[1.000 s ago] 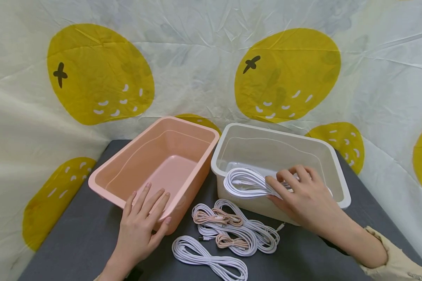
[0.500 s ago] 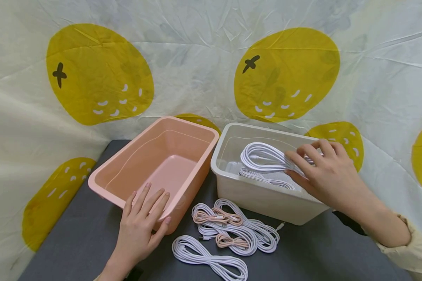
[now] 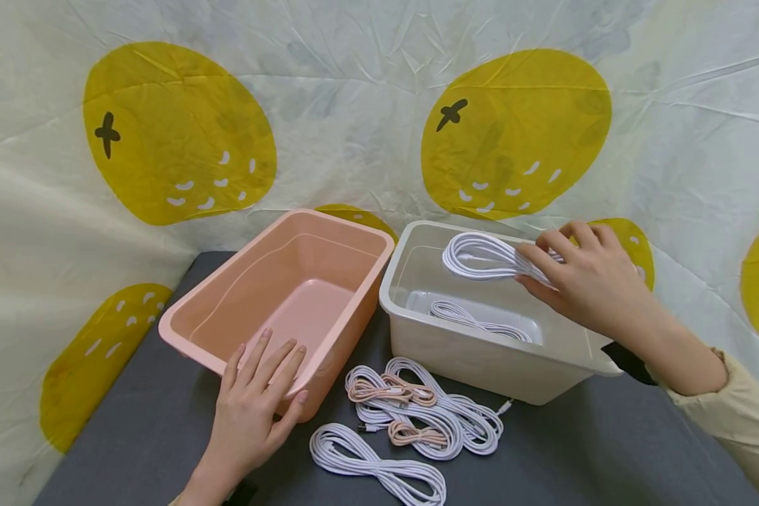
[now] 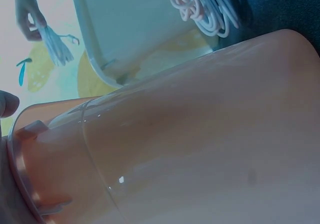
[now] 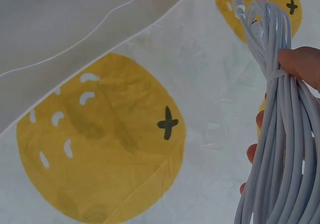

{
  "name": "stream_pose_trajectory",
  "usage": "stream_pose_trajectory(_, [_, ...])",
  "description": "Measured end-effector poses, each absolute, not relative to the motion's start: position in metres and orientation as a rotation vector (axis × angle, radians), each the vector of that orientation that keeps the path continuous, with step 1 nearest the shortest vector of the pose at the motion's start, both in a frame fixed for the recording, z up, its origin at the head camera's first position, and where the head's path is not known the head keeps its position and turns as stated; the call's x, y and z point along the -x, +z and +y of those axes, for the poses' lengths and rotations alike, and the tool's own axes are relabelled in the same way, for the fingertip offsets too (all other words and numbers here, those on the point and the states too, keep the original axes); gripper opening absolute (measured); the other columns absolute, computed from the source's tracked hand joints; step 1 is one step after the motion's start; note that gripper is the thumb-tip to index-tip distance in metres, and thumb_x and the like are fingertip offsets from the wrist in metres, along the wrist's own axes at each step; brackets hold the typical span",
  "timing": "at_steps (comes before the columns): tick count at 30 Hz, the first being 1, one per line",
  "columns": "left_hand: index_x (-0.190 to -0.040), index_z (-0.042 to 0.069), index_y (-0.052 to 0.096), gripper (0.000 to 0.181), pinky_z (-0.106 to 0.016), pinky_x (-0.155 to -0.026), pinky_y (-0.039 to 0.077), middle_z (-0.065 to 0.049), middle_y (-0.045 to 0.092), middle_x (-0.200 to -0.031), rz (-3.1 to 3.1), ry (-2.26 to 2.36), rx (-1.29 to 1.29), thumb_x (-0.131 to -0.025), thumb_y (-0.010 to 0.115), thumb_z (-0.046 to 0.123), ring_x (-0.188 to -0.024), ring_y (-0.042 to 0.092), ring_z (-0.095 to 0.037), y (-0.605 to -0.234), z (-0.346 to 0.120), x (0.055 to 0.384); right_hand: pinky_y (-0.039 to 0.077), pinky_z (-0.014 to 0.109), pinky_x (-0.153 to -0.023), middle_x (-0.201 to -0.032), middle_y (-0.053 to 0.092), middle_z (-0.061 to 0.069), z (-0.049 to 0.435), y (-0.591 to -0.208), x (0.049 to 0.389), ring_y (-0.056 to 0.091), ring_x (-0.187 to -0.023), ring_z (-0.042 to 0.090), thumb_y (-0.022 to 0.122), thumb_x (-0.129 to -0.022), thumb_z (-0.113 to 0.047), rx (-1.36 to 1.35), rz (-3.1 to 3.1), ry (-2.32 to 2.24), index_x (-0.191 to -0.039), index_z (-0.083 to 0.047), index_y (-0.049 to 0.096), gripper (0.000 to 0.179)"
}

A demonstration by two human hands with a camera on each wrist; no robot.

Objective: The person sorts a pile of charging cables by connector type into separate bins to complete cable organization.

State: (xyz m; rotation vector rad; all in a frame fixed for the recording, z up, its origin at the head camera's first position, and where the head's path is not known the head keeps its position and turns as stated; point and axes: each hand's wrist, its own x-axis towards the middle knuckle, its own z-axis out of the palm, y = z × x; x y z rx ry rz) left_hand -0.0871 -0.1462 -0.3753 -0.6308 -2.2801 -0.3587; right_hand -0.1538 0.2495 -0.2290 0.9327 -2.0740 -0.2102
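Observation:
My right hand [image 3: 585, 277] grips a coiled white cable [image 3: 483, 256] above the beige bin [image 3: 468, 358]. In the right wrist view the thumb presses the cable bundle [image 5: 280, 119] near its tie, with the fingers behind it. Inside the beige bin another coiled white cable [image 3: 474, 322] lies on the floor. My left hand [image 3: 253, 411] rests with spread, straight fingers over the near rim of the pink bin [image 3: 228, 295]. The left wrist view shows the outer wall of the pink bin [image 4: 175, 129] close up.
In front of the bins lies a pile of white cables [image 3: 474, 422] with two small peach cables [image 3: 417, 436] on top. Nearer, a white figure-eight cable coil [image 3: 376, 464] lies on the dark table [image 3: 126, 422]. A fabric backdrop [image 3: 348, 140] with yellow fruit prints hangs behind.
My right hand has lifted the coiled white cable up and away from the front of the beige bin, uncovering the cable inside. The left hand has stayed in place.

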Motion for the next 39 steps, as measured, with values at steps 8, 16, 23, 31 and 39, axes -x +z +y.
stream_pose_trajectory(8, [-0.118,0.012,0.059,0.056,-0.042,-0.113,0.006,-0.010,0.060,-0.117,-2.278,-0.357,0.634,-0.092,0.026,0.050,-0.125,0.039,-0.036,-0.375,-0.146,0.087,0.037,0.047,-0.061,-0.077,0.053,0.012,0.254,-0.230,0.175,0.046,-0.073,0.036,0.022,-0.095,-0.045,-0.964,-2.077,-0.256,-0.098,-0.007,0.059,0.053])
stream_pose_trajectory(16, [-0.118,0.012,0.059,0.057,-0.042,-0.113,0.006,-0.010,0.060,-0.117,-2.286,-0.356,0.634,-0.092,0.025,0.050,-0.125,0.039,-0.035,-0.374,-0.146,0.087,0.036,0.047,-0.064,-0.080,0.053,0.014,0.256,-0.236,0.193,0.045,-0.073,0.036,0.017,-0.096,-0.046,-1.016,-2.104,-0.284,-0.101,-0.006,0.057,0.057])
stream_pose_trajectory(23, [-0.117,0.012,0.059,0.056,-0.044,-0.112,0.009,-0.010,0.060,-0.117,-2.280,-0.357,0.633,-0.092,0.025,0.050,-0.125,0.039,-0.035,-0.374,-0.145,0.086,0.035,0.046,-0.065,-0.082,0.054,0.014,0.257,-0.245,0.207,0.045,-0.074,0.036,0.017,-0.095,-0.046,-1.033,-2.140,-0.293,-0.099,-0.006,0.056,0.056])
stream_pose_trajectory(31, [-0.118,0.012,0.059,0.057,-0.043,-0.112,0.007,-0.010,0.060,-0.118,-2.287,-0.357,0.632,-0.092,0.025,0.050,-0.125,0.039,-0.035,-0.374,-0.145,0.087,0.035,0.045,-0.063,-0.082,0.052,0.014,0.259,-0.252,0.220,0.043,-0.073,0.035,0.048,-0.087,-0.036,-1.020,-2.165,-0.312,-0.099,-0.006,0.055,0.033])
stream_pose_trajectory(39, [-0.119,0.013,0.058,0.057,-0.043,-0.112,0.007,-0.010,0.060,-0.118,-2.291,-0.352,0.628,-0.092,0.025,0.051,-0.125,0.039,-0.035,-0.374,-0.146,0.086,0.035,0.045,-0.065,-0.082,0.053,0.013,0.263,-0.258,0.227,0.043,-0.076,0.034,0.069,-0.071,-0.029,-0.989,-2.242,-0.375,-0.096,-0.007,0.055,0.036])
